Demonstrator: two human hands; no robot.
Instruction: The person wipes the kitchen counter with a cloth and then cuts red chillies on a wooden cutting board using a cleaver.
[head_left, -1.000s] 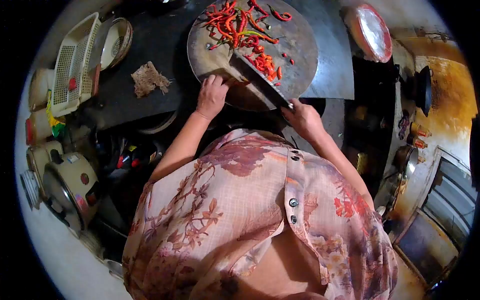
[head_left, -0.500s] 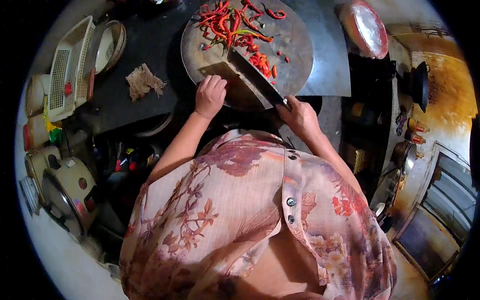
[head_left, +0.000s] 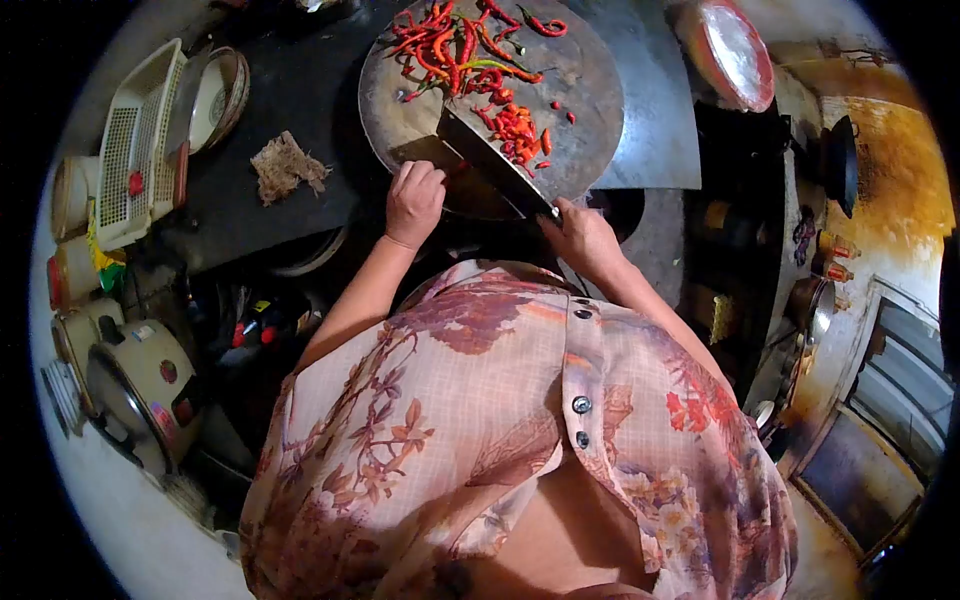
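Observation:
My right hand [head_left: 582, 240] grips the handle of a cleaver [head_left: 492, 162], whose broad dark blade slants up and left across the round chopping board [head_left: 590, 100]. Close to the blade's left side, my left hand [head_left: 415, 200] is closed with bent fingers at the board's near-left edge. A small reddish bit shows beside those fingertips, but what they hold is hidden. Right of the blade lies a heap of cut red chili pieces [head_left: 517, 130]. Whole red chilies [head_left: 450, 45], with a few greenish or orange ones, are piled at the board's far side.
A crumpled brown rag [head_left: 288, 167] lies on the dark counter left of the board. Farther left stand a cream plastic basket [head_left: 125, 200], a bowl [head_left: 215, 100] and a rice cooker [head_left: 150, 375]. A red-rimmed basin [head_left: 735, 55] is at the upper right.
The cleaver and my right hand have shifted slightly left. My left hand has moved a little left and down, its fingers still bent. The chili heap looks much the same.

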